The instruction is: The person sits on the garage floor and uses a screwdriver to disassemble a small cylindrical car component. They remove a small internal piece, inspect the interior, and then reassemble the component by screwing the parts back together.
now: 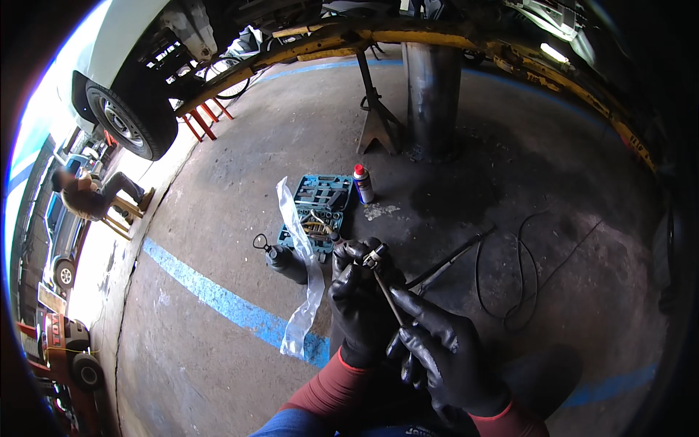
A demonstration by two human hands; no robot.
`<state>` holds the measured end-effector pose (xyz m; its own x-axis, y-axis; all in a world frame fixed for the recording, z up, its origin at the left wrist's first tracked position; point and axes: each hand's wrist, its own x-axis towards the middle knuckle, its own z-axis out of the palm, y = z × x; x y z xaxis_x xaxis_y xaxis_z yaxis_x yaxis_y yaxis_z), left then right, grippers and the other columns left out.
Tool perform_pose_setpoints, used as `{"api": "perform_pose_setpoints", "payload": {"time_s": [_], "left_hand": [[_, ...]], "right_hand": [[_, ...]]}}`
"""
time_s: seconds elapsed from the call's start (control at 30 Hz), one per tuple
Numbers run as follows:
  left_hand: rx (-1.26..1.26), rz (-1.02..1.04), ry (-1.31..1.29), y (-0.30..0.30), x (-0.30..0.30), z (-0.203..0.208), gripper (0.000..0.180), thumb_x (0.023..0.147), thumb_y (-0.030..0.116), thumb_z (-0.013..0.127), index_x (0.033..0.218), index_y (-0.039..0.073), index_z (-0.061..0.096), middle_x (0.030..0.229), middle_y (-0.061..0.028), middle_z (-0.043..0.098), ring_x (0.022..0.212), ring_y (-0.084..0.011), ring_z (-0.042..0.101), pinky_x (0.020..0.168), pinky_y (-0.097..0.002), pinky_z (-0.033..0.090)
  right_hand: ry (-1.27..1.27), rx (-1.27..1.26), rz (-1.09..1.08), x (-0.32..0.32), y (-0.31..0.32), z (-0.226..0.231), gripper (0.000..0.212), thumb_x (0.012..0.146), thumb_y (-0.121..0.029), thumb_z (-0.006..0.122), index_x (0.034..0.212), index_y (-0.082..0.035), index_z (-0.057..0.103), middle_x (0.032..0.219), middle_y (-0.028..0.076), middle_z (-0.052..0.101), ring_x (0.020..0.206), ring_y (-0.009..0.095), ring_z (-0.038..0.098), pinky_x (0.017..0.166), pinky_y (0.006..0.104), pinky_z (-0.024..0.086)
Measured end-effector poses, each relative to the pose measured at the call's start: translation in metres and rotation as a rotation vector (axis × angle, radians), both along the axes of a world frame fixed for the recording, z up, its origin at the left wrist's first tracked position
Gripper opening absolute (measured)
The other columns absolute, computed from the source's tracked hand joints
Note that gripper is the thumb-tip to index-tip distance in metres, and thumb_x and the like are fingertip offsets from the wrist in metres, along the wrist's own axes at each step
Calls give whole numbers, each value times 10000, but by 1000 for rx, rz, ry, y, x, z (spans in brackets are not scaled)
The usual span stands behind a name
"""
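Both my hands wear black gloves and meet in front of me. My left hand [357, 291] is closed around a small dark cylindrical part with a shiny metal band [374, 256]; the fingers cover much of it. A thin metal rod [387, 297] runs from this part down to my right hand [444, 349], whose fingers pinch its lower end. The rod's exact kind and how it meets the part cannot be made out. Beyond the left hand, a clear plastic sleeve [297, 251] lies across an open teal tool case [328, 191] holding sockets and tools.
A red-capped spray can [362, 183] stands beside the case, a dark bottle [285, 264] nearer. Black cable [479, 284] loops on the floor at right. Ahead are a jack stand [377, 124], a thick post [431, 102] and yellow lift beam [408, 35]. A person [87, 193] sits far left.
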<state>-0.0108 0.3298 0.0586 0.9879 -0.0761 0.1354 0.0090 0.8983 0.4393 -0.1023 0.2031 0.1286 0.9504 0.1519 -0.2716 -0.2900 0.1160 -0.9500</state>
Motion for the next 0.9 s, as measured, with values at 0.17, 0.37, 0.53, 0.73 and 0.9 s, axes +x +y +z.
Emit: {"api": "perform_pose_setpoints", "payload": {"time_s": [0.17,0.37,0.53,0.73,0.9], "left_hand": [[-72,-81,-64,4,4,-3,252,1033,256,563,1234,109,521,1181,-90,632,1035,-188,626,891,-344,533],[70,-58,13,4,8,-1,253,1019,176,586,1249,104,511,1168,-88,648,997,-180,651,862,-315,558],[3,-14,-44,0,7,2,264,1018,164,593,1257,90,508,1175,-98,651,978,-176,659,844,-305,566],[20,-2,-110,1,10,1,277,1047,211,582,1279,72,523,1162,-89,650,975,-165,653,855,-302,556],[13,6,-19,6,12,-9,297,1066,256,570,1290,61,563,1171,-91,656,986,-149,648,875,-297,541]], "right_hand": [[58,122,16,2,-2,6,554,1068,-35,513,1615,-35,424,891,81,712,619,93,627,561,243,507],[-76,44,-64,6,16,-6,549,1071,-42,505,1615,-54,435,888,73,709,615,78,607,559,241,492],[-12,107,-5,11,4,-1,530,1068,-47,517,1596,-42,460,863,75,710,588,72,591,539,233,483],[78,199,87,22,-12,11,522,1064,-47,533,1582,-27,471,859,89,717,566,88,600,526,237,492],[-19,129,50,23,1,10,520,1067,-72,529,1578,-5,460,850,96,714,555,100,600,536,248,494]]}}
